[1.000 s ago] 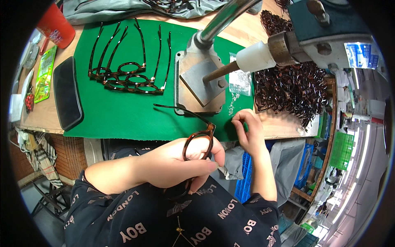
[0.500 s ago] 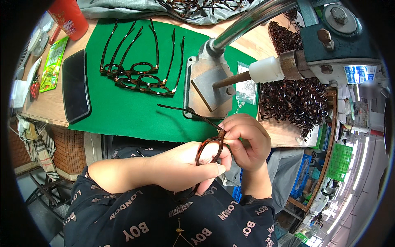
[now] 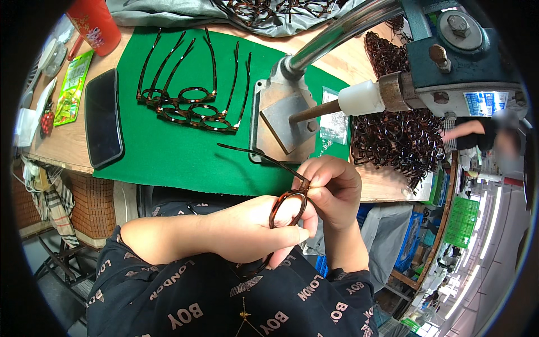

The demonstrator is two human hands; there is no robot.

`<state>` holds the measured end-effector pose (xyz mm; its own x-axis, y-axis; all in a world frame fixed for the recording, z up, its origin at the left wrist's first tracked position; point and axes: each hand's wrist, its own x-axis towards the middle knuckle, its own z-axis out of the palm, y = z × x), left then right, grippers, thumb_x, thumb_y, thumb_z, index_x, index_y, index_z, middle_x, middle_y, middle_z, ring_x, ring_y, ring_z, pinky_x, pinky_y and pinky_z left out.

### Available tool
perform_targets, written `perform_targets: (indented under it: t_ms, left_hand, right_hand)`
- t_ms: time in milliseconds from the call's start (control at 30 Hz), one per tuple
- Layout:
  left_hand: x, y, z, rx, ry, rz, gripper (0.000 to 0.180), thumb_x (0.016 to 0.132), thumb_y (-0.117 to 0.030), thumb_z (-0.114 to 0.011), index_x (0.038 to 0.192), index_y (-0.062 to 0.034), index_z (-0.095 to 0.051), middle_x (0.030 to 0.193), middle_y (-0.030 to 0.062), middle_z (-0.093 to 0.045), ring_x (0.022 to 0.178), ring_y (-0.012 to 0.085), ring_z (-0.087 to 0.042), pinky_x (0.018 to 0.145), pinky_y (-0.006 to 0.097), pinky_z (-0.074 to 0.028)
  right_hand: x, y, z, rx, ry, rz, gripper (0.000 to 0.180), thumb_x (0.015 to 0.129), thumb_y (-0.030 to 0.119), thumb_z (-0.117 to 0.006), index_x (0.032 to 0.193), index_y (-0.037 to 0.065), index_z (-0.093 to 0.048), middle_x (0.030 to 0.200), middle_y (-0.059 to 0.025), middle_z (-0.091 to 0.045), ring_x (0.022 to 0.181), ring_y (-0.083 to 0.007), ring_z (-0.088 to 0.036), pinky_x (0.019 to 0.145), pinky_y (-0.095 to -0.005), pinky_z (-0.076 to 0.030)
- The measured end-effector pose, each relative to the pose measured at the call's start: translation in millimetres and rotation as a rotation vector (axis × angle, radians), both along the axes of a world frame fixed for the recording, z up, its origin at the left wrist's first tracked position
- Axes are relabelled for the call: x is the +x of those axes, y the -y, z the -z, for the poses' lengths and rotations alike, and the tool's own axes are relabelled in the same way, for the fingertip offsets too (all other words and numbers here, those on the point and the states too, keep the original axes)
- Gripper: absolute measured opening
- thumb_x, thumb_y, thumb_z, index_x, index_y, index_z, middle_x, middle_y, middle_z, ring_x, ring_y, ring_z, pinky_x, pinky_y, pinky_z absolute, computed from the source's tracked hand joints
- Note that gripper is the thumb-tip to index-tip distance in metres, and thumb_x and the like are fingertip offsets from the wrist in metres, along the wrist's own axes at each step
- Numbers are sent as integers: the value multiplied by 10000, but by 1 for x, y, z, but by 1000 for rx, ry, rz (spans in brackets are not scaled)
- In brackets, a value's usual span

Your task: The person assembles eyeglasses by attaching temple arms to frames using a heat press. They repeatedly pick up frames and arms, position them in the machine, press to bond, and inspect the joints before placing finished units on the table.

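Note:
My left hand [image 3: 264, 229] is closed around a tortoiseshell eyeglass frame [image 3: 273, 212], its thumb across the lower part of one round rim. At that rim's hinge, the thumb and fingers of my right hand [image 3: 332, 191] are pinched together. One dark temple arm sticks out from there toward the upper left, over the green mat [image 3: 168, 163]. My left hand and the dark shirt behind hide much of the other rim. Whether my right fingers also hold a small part, I cannot make out.
A bench press [image 3: 466, 62] reaches over its metal base [image 3: 286, 121] just beyond my hands. Several finished-looking tortoiseshell glasses [image 3: 196, 109] lie on the mat. Right of the press is a heap of dark frames [image 3: 396, 137]. A black phone [image 3: 104, 118] and red cup [image 3: 95, 25] are at left.
My right hand has shifted slightly left, its fingers still at the hinge. The frame has barely moved in my left hand. A person's arm now shows at the far right.

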<state>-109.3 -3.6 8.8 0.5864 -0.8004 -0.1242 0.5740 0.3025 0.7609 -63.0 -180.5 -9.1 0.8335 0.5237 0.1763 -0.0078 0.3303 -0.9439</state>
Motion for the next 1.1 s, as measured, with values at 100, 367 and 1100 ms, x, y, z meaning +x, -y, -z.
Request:
perform_targets:
  t_ms: [100,367,1100]
  left_hand:
    - [0,1,-1,24,-10,19,132,886,-136,-450,933,-15,-476,558,36,-557,503,81,-522,544,205,-387]
    - [2,0,-2,6,-26,39,136,891,-142,-444,928,-14,-471,554,43,-557,493,89,-523,534,212,-390]
    - [21,0,-23,-26,17,-85,181,923,-177,-439,1000,-21,-487,570,35,-577,437,60,-440,432,191,-335]
  right_hand:
    - [2,1,-3,-8,-46,-46,132,737,-49,-651,834,-9,-572,814,-93,-590,787,-197,-566,741,-307,-452]
    - [17,6,-22,-198,109,-117,103,717,-59,-665,793,-18,-608,814,-89,-593,777,-173,-583,683,-267,-460]
    - [17,3,-39,-54,-61,-24,228,804,-32,-578,1026,-10,-534,977,-100,-578,897,-163,-571,791,-266,-459]
